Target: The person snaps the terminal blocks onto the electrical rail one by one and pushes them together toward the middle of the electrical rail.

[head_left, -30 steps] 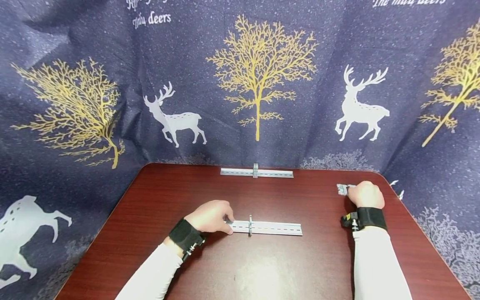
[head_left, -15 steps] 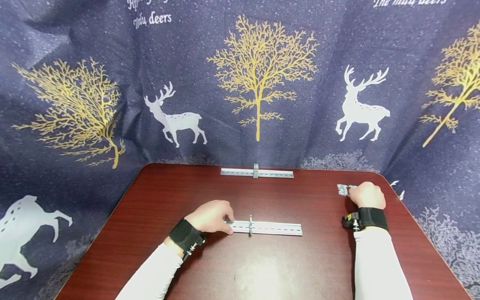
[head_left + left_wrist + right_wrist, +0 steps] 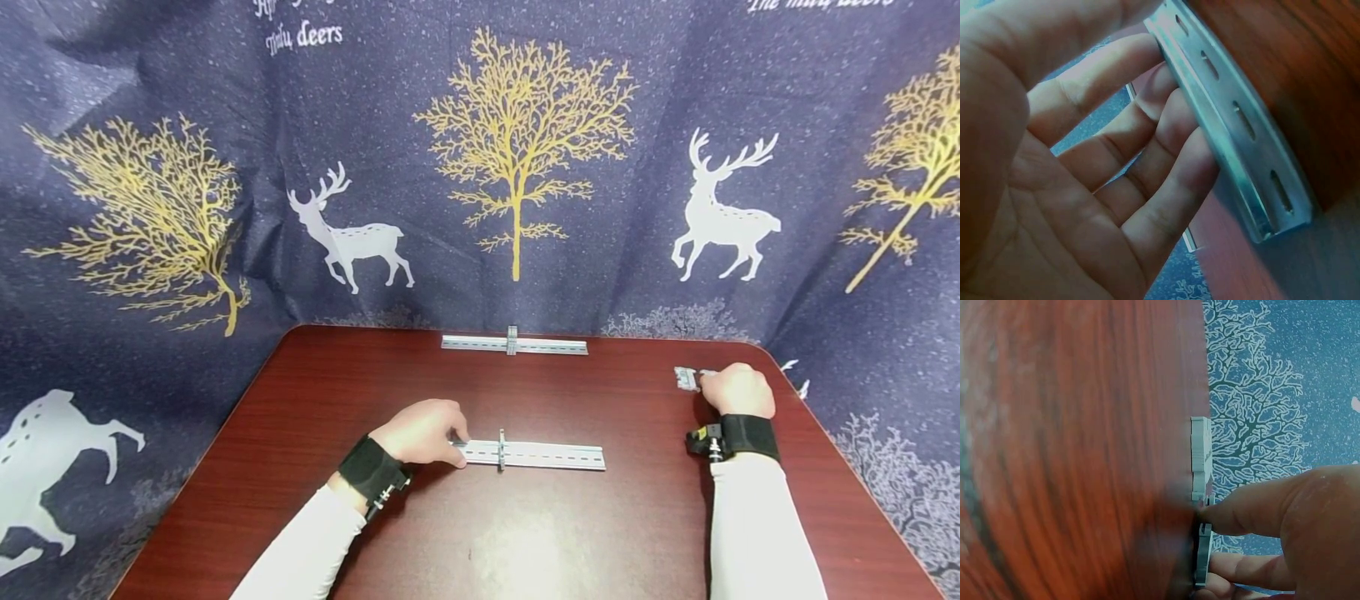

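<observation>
A slotted metal DIN rail (image 3: pixel 555 456) lies on the table, with a thin upright clip-like piece (image 3: pixel 502 450) standing across it. My left hand (image 3: pixel 423 432) holds the rail's left end between thumb and fingers. In the left wrist view, several fingertips (image 3: pixel 1200 156) press the rail's long edge (image 3: pixel 1241 119). At the table's far right, my right hand (image 3: pixel 738 390) pinches a small grey terminal block (image 3: pixel 1203 556), with the thumb on it and other fingers partly hidden. Just left of that hand lies another grey terminal block (image 3: pixel 686 378), apart from the fingers.
A second DIN rail (image 3: pixel 472 343) lies along the table's back edge, carrying several thin grey pieces (image 3: pixel 512 341) at its middle. The brown table (image 3: pixel 337 375) meets a dark blue curtain (image 3: pixel 465 208) printed with deer and trees.
My right hand has shifted very slightly to the right, and a little more of the grey piece beside it shows. The left hand and the rail have stayed put.
</observation>
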Demonstrator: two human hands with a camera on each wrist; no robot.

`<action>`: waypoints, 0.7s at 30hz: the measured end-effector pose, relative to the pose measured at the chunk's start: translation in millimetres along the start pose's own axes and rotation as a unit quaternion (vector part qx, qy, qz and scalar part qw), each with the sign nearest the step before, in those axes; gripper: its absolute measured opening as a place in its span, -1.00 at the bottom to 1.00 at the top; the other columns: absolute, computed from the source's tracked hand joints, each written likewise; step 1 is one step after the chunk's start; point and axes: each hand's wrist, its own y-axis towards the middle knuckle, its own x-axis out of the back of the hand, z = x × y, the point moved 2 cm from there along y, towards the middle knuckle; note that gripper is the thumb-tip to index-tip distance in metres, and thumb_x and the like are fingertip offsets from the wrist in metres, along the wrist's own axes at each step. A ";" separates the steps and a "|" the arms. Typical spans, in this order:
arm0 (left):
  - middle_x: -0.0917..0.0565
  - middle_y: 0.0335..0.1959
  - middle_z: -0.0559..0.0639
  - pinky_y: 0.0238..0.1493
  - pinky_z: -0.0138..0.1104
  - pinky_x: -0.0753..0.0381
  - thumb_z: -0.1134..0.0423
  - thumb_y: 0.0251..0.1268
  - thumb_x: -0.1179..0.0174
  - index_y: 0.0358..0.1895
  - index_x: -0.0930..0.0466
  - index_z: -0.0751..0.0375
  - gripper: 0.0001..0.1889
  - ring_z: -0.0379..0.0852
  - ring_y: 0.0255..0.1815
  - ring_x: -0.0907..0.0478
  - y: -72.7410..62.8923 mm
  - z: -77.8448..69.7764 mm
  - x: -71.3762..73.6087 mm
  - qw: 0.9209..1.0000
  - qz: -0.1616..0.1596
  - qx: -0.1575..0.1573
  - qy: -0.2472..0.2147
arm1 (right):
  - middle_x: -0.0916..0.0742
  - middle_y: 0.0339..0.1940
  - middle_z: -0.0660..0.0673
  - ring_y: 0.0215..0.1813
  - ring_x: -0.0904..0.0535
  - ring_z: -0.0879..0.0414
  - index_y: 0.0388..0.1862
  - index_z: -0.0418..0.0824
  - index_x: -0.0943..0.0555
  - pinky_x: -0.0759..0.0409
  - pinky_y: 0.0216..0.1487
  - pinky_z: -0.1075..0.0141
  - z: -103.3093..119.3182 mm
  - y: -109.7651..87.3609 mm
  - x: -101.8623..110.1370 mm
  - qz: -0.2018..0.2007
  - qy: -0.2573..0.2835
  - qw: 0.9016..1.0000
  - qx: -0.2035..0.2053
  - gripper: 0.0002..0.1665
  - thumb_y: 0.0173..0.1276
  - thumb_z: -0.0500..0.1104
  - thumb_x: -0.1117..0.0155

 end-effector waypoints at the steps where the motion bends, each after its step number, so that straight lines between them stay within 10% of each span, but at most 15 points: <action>1: -0.68 -0.33 -0.17 -0.18 -0.29 -0.60 0.13 0.07 -0.74 -0.23 -0.90 0.08 -0.75 -0.27 -0.32 -0.52 -0.2 -0.3 0.1 1.000 0.000 -0.001 0.001 | -0.64 0.16 -0.76 0.13 -0.66 -0.64 0.03 -0.63 -0.67 -0.67 -0.11 -0.37 -0.5 0.0 0.1 -0.001 0.001 1.000 0.002 -0.27 0.52 0.13 -0.26; 21: -0.66 -0.29 -0.18 -0.16 -0.28 -0.59 0.13 0.05 -0.68 -0.24 -0.82 0.04 -0.75 -0.24 -0.29 -0.51 3.2 3.3 -3.3 1.000 0.006 -0.002 0.012 | -0.71 0.05 -0.70 0.00 -0.71 -0.57 -0.18 -0.52 -0.74 -0.66 -0.28 -0.29 3.3 6.9 -4.6 -0.013 0.030 0.999 0.013 -0.31 0.53 0.16 -0.20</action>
